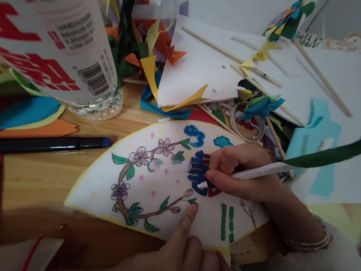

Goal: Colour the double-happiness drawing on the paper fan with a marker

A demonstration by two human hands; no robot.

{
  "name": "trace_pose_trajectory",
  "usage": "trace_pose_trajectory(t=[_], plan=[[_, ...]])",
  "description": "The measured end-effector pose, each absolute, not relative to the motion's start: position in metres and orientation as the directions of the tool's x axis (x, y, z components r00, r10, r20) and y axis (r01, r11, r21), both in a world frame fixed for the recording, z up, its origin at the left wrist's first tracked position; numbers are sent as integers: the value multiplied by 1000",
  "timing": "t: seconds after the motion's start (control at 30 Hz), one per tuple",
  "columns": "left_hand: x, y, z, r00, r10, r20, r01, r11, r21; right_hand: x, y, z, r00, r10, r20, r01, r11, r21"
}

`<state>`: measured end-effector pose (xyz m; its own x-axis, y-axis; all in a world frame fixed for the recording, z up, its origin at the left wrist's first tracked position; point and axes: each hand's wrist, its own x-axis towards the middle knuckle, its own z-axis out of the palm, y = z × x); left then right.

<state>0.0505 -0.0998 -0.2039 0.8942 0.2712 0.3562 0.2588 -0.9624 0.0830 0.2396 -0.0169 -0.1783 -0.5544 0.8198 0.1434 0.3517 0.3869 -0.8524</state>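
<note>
A white sheet of paper [173, 184] with a curved, yellow-edged outline lies on the wooden table. Flowers and leaves on a brown branch, blue clouds, green bars and a blue building-like shape are drawn on it. My right hand [241, 172] pinches a pen [259, 171] with a white wrapped shaft and a long green leaf-like end. The white tip is at the blue shape; whether it touches cannot be told. My left hand [192, 251] rests at the paper's lower edge, index finger stretched onto the drawing near a small leaf, other fingers curled.
A large bottle [73, 56] with red print stands at the upper left. A black marker [41, 143] lies below it. Colored paper scraps [157, 42], a tape roll [247, 121], wooden sticks [324, 80], light-blue paper [325, 145] and white sheets [199, 68] crowd the back and right.
</note>
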Motion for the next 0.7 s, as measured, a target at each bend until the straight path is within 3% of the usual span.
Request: trace_pose_trajectory(t=[0.7], plan=[[51, -100, -205, 906, 255, 338, 251, -966, 55, 245, -17, -180, -597, 792, 131, 335, 394, -856]])
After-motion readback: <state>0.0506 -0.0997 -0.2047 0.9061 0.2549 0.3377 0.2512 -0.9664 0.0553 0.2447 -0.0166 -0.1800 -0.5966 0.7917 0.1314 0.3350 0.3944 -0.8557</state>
